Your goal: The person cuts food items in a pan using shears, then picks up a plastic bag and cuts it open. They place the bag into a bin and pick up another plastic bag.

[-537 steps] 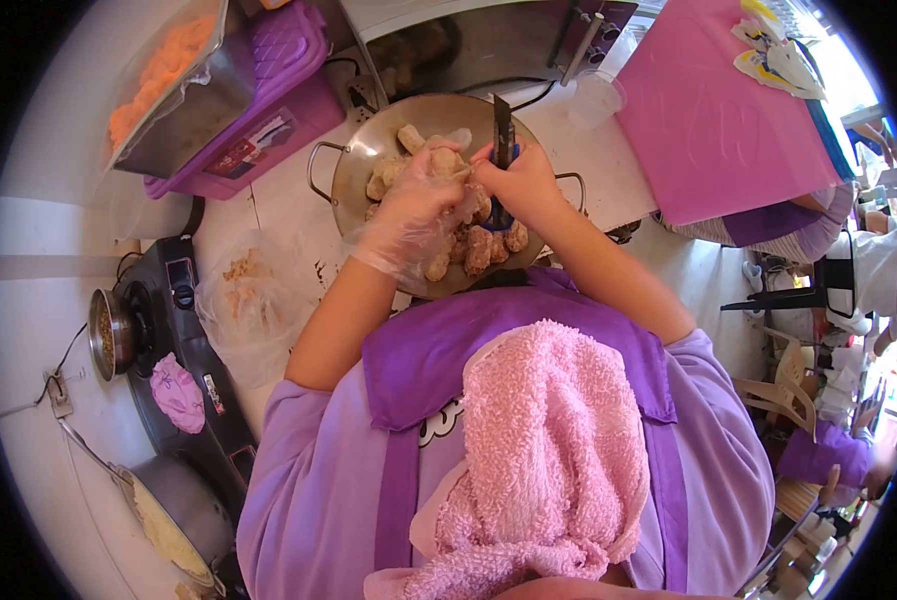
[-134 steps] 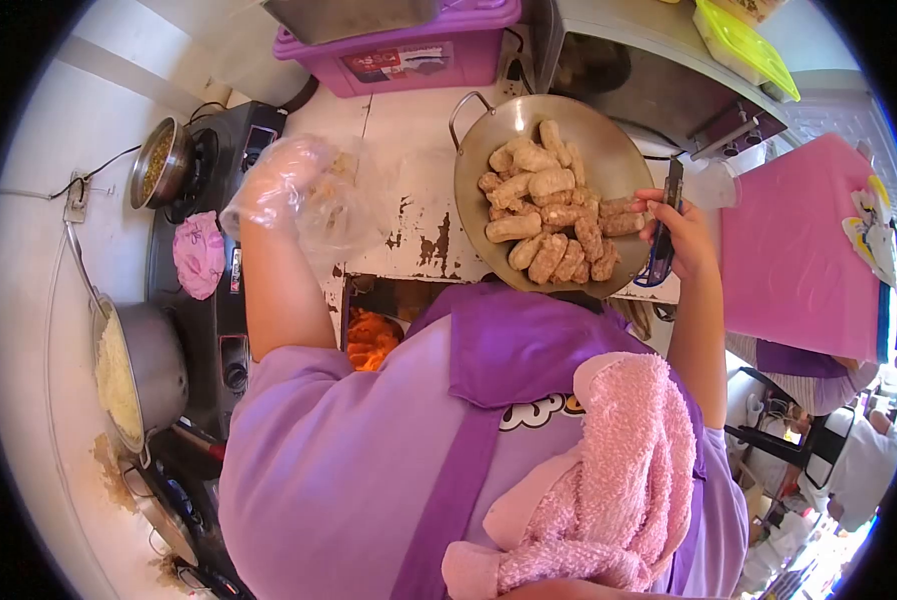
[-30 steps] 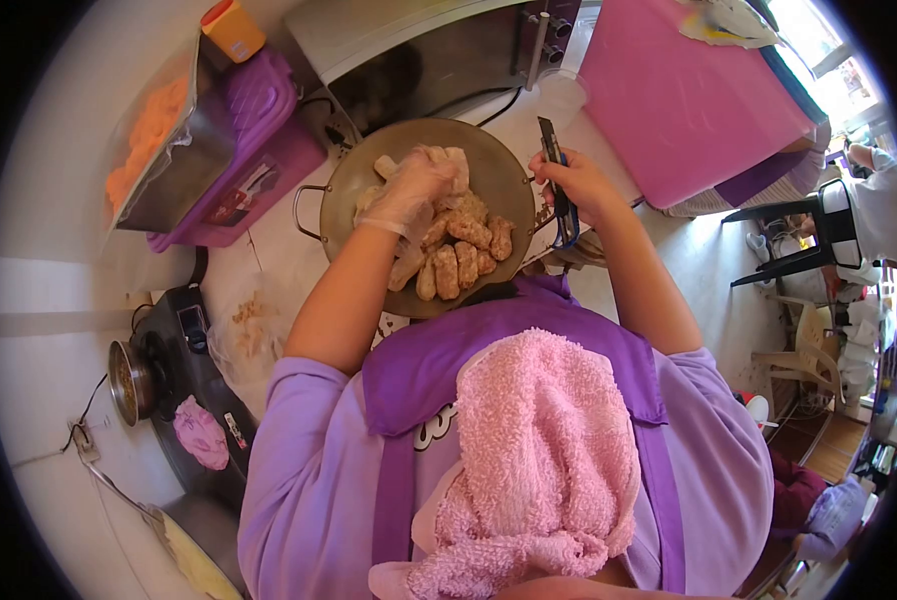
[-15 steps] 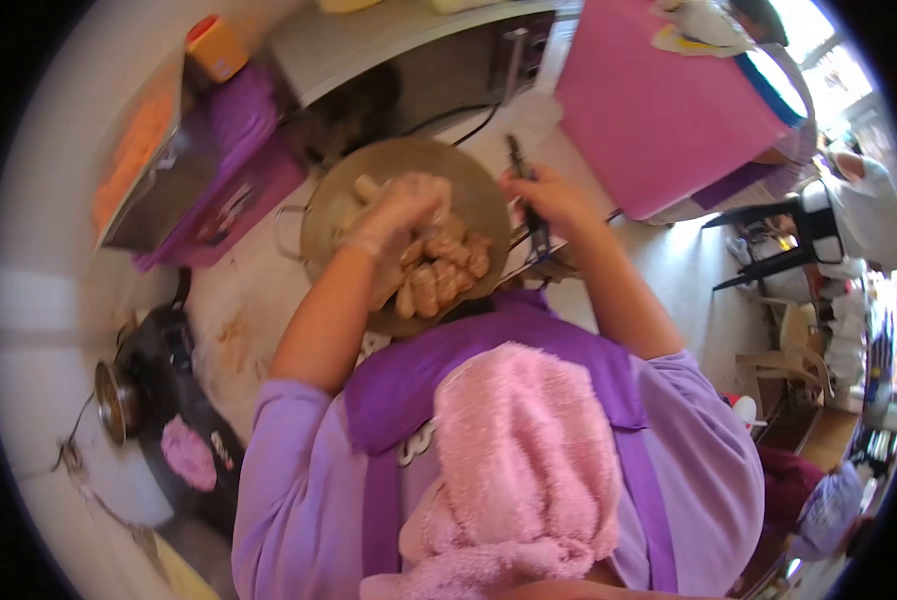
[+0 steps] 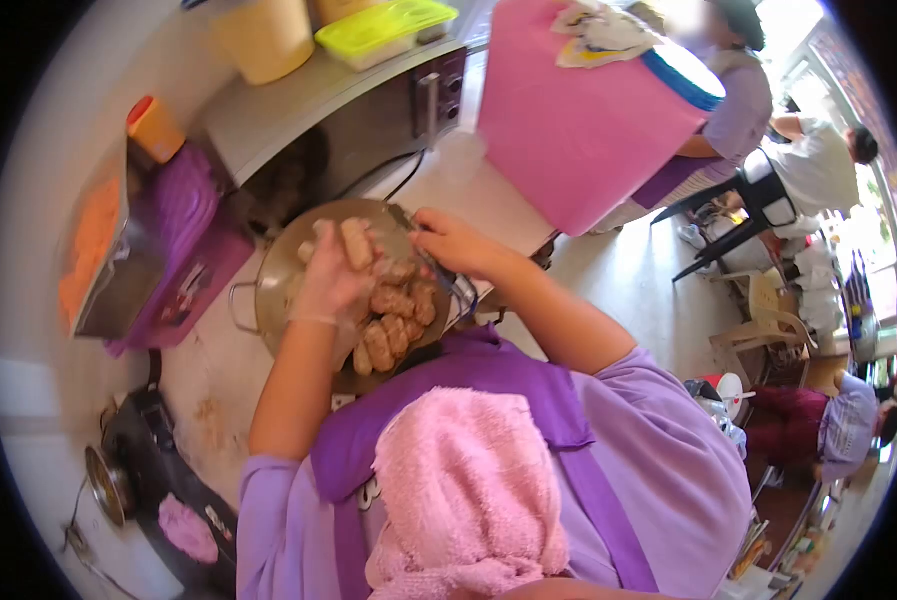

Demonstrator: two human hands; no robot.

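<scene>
My left hand [image 5: 331, 282], in what looks like a clear glove, is over the wide round pan [image 5: 281, 262], gripping a pale food piece [image 5: 358, 244]. Browned, lumpy food pieces [image 5: 394, 325] lie heaped in the pan's near side. At the pan's right edge, my right hand [image 5: 455, 240] is closed around a dark tool [image 5: 461, 288]; its working end is blurred and hard to make out.
Behind the pan stands an oven [image 5: 394, 115] with a yellow-green lidded box [image 5: 384, 28] on top. Purple bins [image 5: 194, 265] are at left, a pink surface [image 5: 579, 110] at back right. Co-workers [image 5: 739, 110] are at right. A black appliance [image 5: 159, 450] sits lower left.
The view has shifted, so the pan appears lower and further left. My left hand now shows a pale piece raised in its fingers. The dark tool in my right hand now tilts toward the pan.
</scene>
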